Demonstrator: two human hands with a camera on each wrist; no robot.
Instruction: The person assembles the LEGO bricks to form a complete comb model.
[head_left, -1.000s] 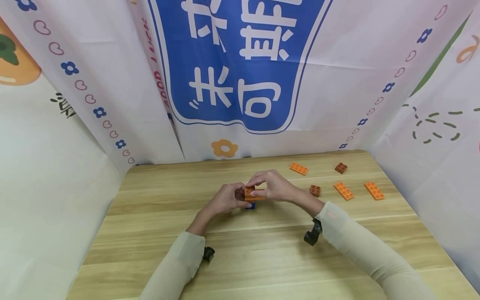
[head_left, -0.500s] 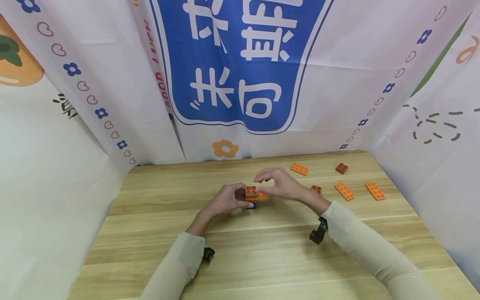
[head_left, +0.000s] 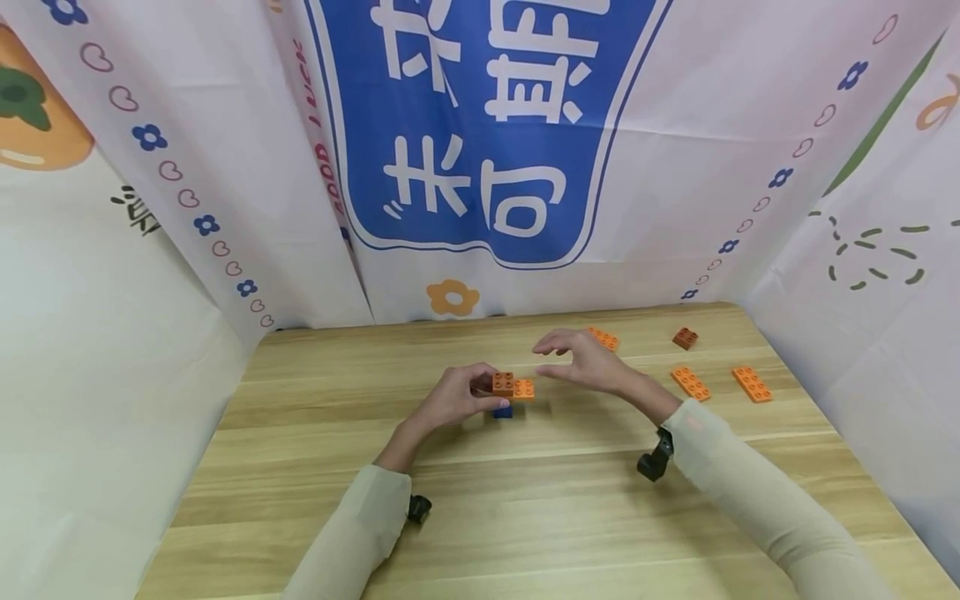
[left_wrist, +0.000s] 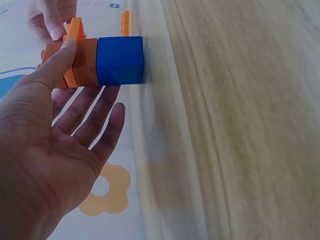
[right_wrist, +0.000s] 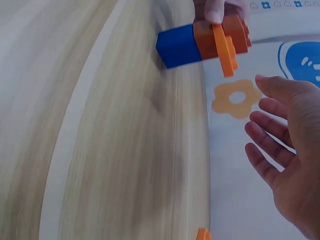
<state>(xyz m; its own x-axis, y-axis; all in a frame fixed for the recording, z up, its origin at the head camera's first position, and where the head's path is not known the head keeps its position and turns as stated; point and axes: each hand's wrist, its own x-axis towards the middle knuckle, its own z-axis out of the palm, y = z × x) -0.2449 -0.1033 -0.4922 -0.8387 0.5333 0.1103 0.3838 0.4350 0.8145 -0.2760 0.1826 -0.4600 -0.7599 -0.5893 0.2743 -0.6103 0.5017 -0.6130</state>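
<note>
My left hand (head_left: 453,396) holds a small stack of toy building bricks, thumb on the near side and fingers behind. At its base is a blue brick (left_wrist: 120,60), with a brown brick (left_wrist: 85,62) above it. A thin orange eight-stud plate (head_left: 524,389) comes on top and juts out to the right. Another brown brick (head_left: 503,381) with studs up caps the stack. The thumb presses around the plate's level in the left wrist view. To the right of the stack, and apart from it, my right hand (head_left: 588,362) is held in the air with fingers loosely bent and nothing in them.
Right of the hands lie loose pieces: an orange plate (head_left: 691,383), a second orange plate (head_left: 752,384) and a brown brick (head_left: 685,337). Partly behind my right hand lies another orange plate (head_left: 603,337). A printed cloth (head_left: 480,283) hangs along the table's (head_left: 570,500) back edge.
My right hand has let go of the top of the stack and moved away to the right, now covering a loose brown brick. The left hand keeps its hold on the stack.
</note>
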